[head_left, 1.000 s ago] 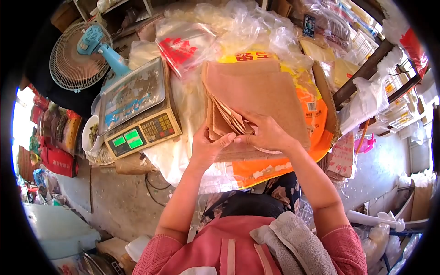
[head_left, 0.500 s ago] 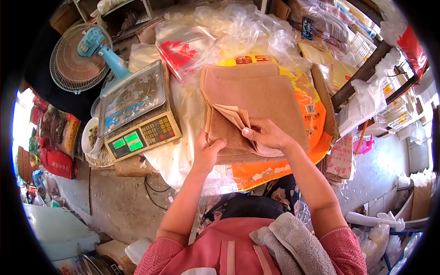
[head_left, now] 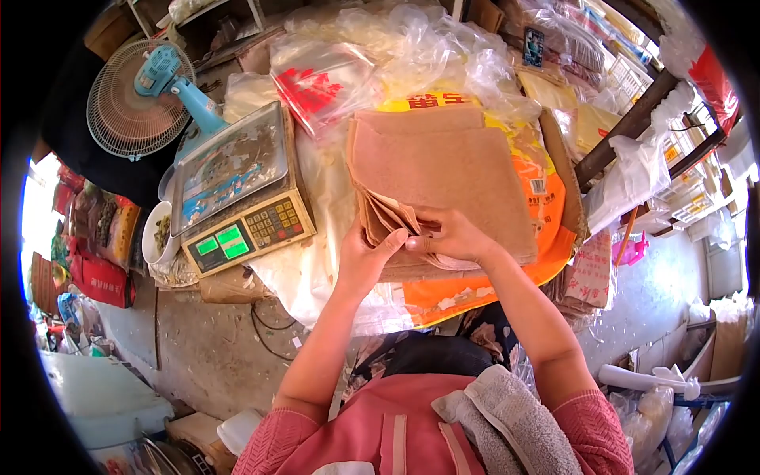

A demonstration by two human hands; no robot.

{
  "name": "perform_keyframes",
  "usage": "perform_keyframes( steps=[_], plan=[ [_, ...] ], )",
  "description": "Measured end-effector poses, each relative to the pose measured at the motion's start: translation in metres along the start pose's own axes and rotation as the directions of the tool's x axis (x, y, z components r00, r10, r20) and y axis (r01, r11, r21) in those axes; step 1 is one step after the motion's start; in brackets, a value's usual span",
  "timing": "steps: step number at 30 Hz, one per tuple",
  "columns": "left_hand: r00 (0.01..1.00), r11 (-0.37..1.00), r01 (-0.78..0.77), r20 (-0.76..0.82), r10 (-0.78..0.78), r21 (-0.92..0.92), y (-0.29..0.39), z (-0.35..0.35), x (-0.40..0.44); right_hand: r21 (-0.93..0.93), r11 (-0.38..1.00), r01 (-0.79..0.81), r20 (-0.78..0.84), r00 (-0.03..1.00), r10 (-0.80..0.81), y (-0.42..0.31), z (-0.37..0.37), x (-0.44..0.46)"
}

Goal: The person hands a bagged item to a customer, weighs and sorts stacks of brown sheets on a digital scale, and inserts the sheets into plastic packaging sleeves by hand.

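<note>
Your left hand [head_left: 366, 255] and right hand [head_left: 453, 236] pinch the lifted near-left corner of the brown sheets [head_left: 443, 174], thumbs nearly meeting; the stack spreads beyond them. Beneath it, the orange-yellow bag [head_left: 546, 207] carries red characters and a barcode; the scale's [head_left: 247, 229] digits are illegible.

2 hands: 1 left hand [head_left: 362, 255], 1 right hand [head_left: 453, 236]. 1 stack of brown sheets [head_left: 451, 170], sheet count unclear. 1 scale [head_left: 261, 231] with 3 lit green displays [head_left: 236, 249], 1 keypad [head_left: 275, 222], 1 metal tray [head_left: 237, 162]. 1 fan [head_left: 138, 99], 1 grey towel [head_left: 514, 419], 1 orange-and-yellow bag [head_left: 554, 226]. Clear bags [head_left: 412, 47]: several, overlapping, can't count.
</note>
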State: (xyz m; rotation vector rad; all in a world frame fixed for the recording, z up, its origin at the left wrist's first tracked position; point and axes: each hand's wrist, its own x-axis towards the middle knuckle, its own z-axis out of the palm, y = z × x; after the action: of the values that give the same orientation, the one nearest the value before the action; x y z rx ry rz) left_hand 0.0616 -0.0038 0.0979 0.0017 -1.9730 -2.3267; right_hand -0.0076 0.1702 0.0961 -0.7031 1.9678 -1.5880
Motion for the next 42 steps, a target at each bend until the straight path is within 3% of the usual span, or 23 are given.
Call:
perform_keyframes(
  steps=[5, 8, 11, 17, 20, 23, 24, 26, 27, 28, 29, 32, 35, 38, 39, 40, 41, 42],
  plan=[
    [1.0, 1.0, 0.008, 0.023, -0.009, 0.004, -0.001, -0.004, 0.0, 0.04, 0.997, -0.061, 0.021, 0.998, 0.06, -0.009, -0.003, -0.002],
    [1.0, 1.0, 0.025, 0.019, -0.024, -0.013, -0.003, -0.004, -0.002, 0.064, 0.998, -0.008, 0.006, 1.0, 0.007, -0.003, -0.003, -0.001],
    [1.0, 0.999, 0.006, -0.001, -0.006, -0.051, -0.017, -0.007, -0.003, -0.066, 0.998, -0.018, -0.026, 1.0, 0.016, -0.006, -0.005, -0.004],
    [0.998, 0.993, 0.037, -0.05, -0.043, -0.112, -0.026, -0.008, -0.004, -0.037, 0.986, -0.16, -0.154, 0.976, 0.153, 0.013, 0.002, -0.003],
    [0.998, 0.995, -0.01, -0.066, 0.003, -0.098, -0.028, -0.007, -0.003, -0.533, 0.845, -0.05, -0.344, 0.925, -0.163, 0.018, 0.022, 0.002],
    [0.978, 0.998, 0.055, -0.2, -0.052, 0.013, -0.023, -0.005, -0.001, -0.538, 0.835, 0.113, -0.383, 0.85, -0.362, 0.033, 0.037, 0.01],
    [0.966, 0.995, 0.088, -0.246, -0.075, 0.042, -0.025, -0.007, -0.003, -0.405, 0.913, -0.057, -0.483, 0.861, -0.161, 0.027, 0.033, 0.011],
    [0.934, 0.983, 0.154, -0.338, -0.113, 0.097, -0.036, -0.02, -0.009, -0.086, 0.921, -0.38, -0.583, 0.769, 0.263, 0.004, 0.014, 0.011],
    [0.928, 0.991, 0.132, -0.352, -0.118, 0.016, -0.046, -0.027, -0.011, 0.171, 0.963, -0.21, -0.542, 0.796, 0.269, -0.002, 0.005, 0.01],
    [0.923, 0.992, 0.107, -0.364, -0.123, -0.065, -0.059, -0.033, -0.012, 0.417, 0.908, -0.03, -0.504, 0.824, 0.258, -0.008, -0.005, 0.008],
    [0.919, 0.986, 0.079, -0.373, -0.129, -0.147, -0.069, -0.038, -0.013, 0.629, 0.765, 0.143, -0.473, 0.851, 0.23, -0.011, -0.014, 0.007],
    [0.922, 0.997, 0.073, -0.38, -0.071, -0.009, -0.083, -0.043, -0.015, 0.433, 0.895, 0.106, -0.484, 0.865, 0.131, 0.04, -0.037, 0.023],
    [0.921, 0.997, 0.074, -0.382, -0.081, -0.033, -0.08, -0.043, -0.014, 0.531, 0.841, 0.108, -0.471, 0.862, 0.187, 0.034, -0.03, 0.018],
    [0.922, 0.959, 0.132, -0.387, -0.026, 0.252, -0.068, -0.041, -0.015, 0.602, 0.793, 0.095, -0.427, 0.877, 0.219, 0.024, -0.025, 0.012],
    [0.927, 0.832, 0.095, -0.354, 0.126, 0.547, -0.057, -0.035, -0.014, 0.587, 0.806, 0.074, -0.426, 0.875, 0.231, 0.026, -0.024, 0.013],
    [0.925, 0.621, 0.049, -0.271, 0.268, 0.782, -0.045, -0.026, -0.012, 0.569, 0.821, 0.055, -0.433, 0.868, 0.242, 0.032, -0.022, 0.015],
    [0.911, 0.348, 0.013, -0.155, 0.382, 0.937, -0.039, -0.019, -0.009, 0.552, 0.833, 0.031, -0.437, 0.862, 0.257, 0.037, -0.02, 0.016],
    [0.942, 0.32, -0.073, -0.04, 0.334, 0.945, -0.044, -0.013, 0.001, 0.515, 0.857, 0.025, -0.434, 0.869, 0.236, 0.041, -0.02, 0.017]
  ],
)
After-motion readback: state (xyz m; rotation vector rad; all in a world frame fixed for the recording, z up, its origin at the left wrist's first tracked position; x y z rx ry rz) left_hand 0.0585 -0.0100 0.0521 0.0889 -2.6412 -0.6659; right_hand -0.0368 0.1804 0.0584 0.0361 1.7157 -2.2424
